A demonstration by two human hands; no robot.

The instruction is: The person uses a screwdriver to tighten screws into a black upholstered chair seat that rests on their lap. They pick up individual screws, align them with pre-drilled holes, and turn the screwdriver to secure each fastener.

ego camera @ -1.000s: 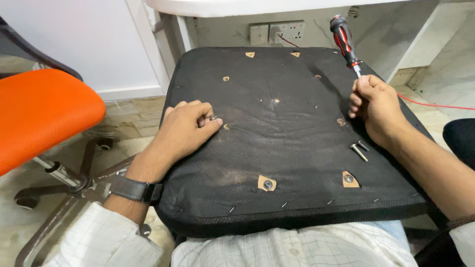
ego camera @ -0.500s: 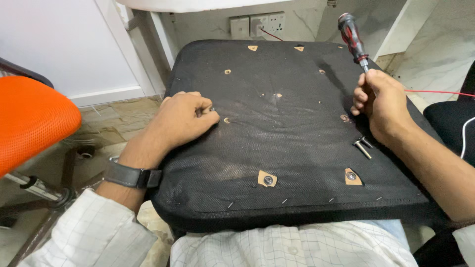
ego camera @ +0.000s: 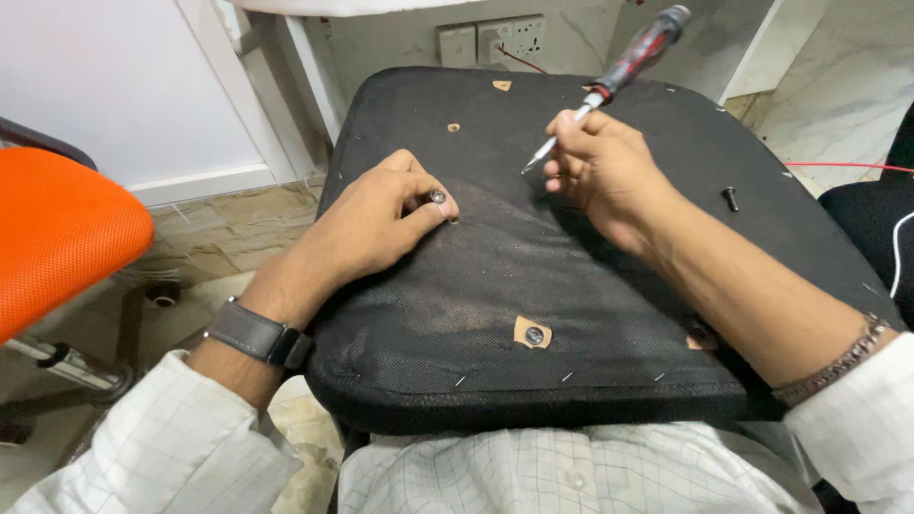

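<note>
A black upturned chair seat (ego camera: 533,286) lies across my lap, its fabric underside showing several brown patches with bolt holes. My left hand (ego camera: 376,224) rests on the seat's left part and pinches a small bolt (ego camera: 437,197) between thumb and forefinger, next to a hole. My right hand (ego camera: 605,171) grips a red-and-black screwdriver (ego camera: 624,67), its thin tip pointing down-left toward the seat's middle. A loose black bolt (ego camera: 730,198) lies on the seat to the right of my right hand.
An orange office chair (ego camera: 57,238) stands at the left on a tiled floor. White table legs (ego camera: 286,95) and wall sockets (ego camera: 490,40) are behind the seat. A red wire (ego camera: 847,167) runs at the right, beside another dark chair (ego camera: 876,219).
My right hand has moved with the screwdriver from the seat's right edge toward its middle, closer to my left hand. The left hand still holds the bolt at the same spot.
</note>
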